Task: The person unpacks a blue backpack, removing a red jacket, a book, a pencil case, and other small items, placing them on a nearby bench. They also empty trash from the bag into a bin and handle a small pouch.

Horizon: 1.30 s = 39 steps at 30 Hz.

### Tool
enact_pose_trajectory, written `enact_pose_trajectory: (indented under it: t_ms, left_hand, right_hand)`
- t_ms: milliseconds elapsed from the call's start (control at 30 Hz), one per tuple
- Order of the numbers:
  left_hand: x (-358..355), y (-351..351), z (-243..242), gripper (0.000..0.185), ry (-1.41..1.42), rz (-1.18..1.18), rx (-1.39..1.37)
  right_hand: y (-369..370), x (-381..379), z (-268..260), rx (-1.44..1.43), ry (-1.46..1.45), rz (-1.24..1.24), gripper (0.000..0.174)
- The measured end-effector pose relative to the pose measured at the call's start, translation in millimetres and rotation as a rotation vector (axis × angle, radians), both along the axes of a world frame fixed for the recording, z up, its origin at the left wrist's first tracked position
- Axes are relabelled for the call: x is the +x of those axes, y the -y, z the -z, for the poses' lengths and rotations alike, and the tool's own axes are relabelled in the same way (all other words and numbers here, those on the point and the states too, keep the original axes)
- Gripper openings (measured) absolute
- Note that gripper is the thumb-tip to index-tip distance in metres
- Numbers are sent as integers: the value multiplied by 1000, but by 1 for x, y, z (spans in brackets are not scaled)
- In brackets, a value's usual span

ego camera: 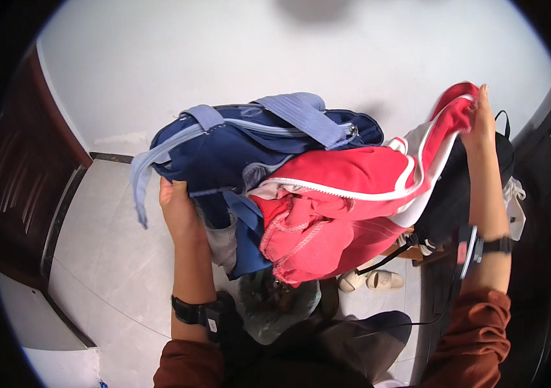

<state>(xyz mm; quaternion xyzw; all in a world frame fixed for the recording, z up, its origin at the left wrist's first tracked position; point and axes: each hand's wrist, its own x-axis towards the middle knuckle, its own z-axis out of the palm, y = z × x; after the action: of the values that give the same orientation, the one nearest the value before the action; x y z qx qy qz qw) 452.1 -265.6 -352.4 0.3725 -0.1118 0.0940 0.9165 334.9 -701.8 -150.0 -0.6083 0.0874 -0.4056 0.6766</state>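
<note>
A dark blue bag [207, 155] with pale blue straps and a zip hangs in front of me. My left hand [179, 213] grips its lower left edge, thumb on the near side. From the bag's right side spreads a red and white zip-up jacket [348, 169], its white zip parted and its paler inner side showing. The jacket's upper right end is bunched in my raised right hand [480, 119]. Whether part of the jacket still lies inside the bag cannot be told, as its folds cover the opening.
Beneath the bag, a translucent plastic bag [275, 315] lies at my feet. Cream slippers [384, 280] rest on the tiled floor [115, 271]. A black bag [450, 184] is at the right, beside dark furniture [542, 271]. At left is a dark wooden door [33, 160]; a white wall [198, 53] rises ahead.
</note>
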Motion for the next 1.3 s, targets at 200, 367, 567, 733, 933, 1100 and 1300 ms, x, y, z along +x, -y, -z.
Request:
enact_pose_trajectory:
  t_ms: [200,367,567,733,933,1100,1300]
  left_hand:
    - [2,2,-1,35,13,19,-41]
    - [0,5,0,37,-38,23,-68]
    - [5,1,6,39,-25,35,-105]
    - [6,7,8,44,-55,-16,-40]
    - [6,-1,-1,39,22,-85,31]
    - [12,-7,-2,39,-37,-205,76]
    - [16,-9,1,41,-99,-312,173]
  right_hand:
    - [-132,-56,205,-1130,-416,81,137]
    - [-134,-15,281,-108,-458,-425,92]
    - [-142,-39,257,-1027,-930,-295,105]
    - [-158,-12,295,-1227,-955,284,34]
    - [-97,-24,166,-422,-644,30,9]
    - [22,-37,-22,-194,68,193,24]
    - [131,-64,-82,-446,240,524,33]
